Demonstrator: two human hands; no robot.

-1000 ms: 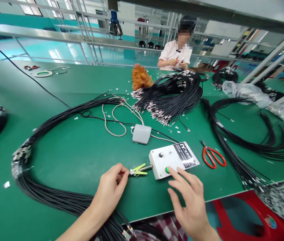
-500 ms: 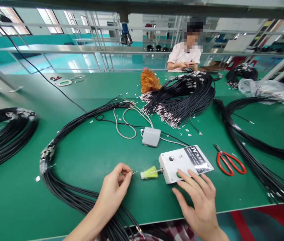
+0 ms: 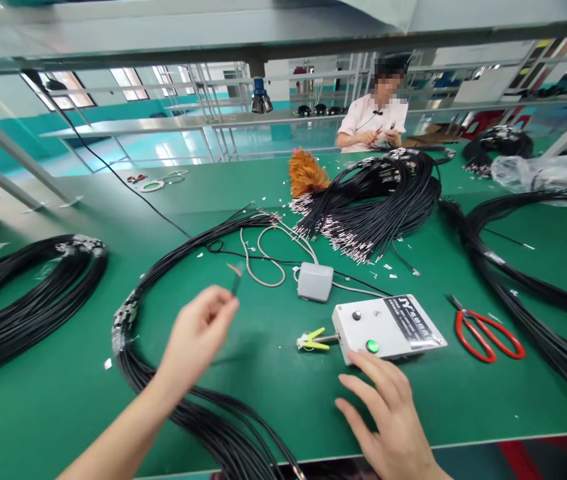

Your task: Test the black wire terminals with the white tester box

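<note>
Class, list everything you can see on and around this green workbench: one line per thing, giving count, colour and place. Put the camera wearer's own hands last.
White metal control box: one, white with a green button, near edge, centre-right.
Yellow-green clip: one, on a rod at the box's left end.
Grey foot pedal: one, grey, behind the box.
Red-handled scissors: one pair, right of the box.
Black cable bundles: several, black; this one centre back, others left, right and near edge.
Orange feather duster: one, centre back.
Clear plastic bag: one, far right.
Green table: one.
Seated person: one, white top, far side.
Left hand: raised, pinching a blurred black wire end.
Right hand: fingers spread, by the box's front edge.
</note>
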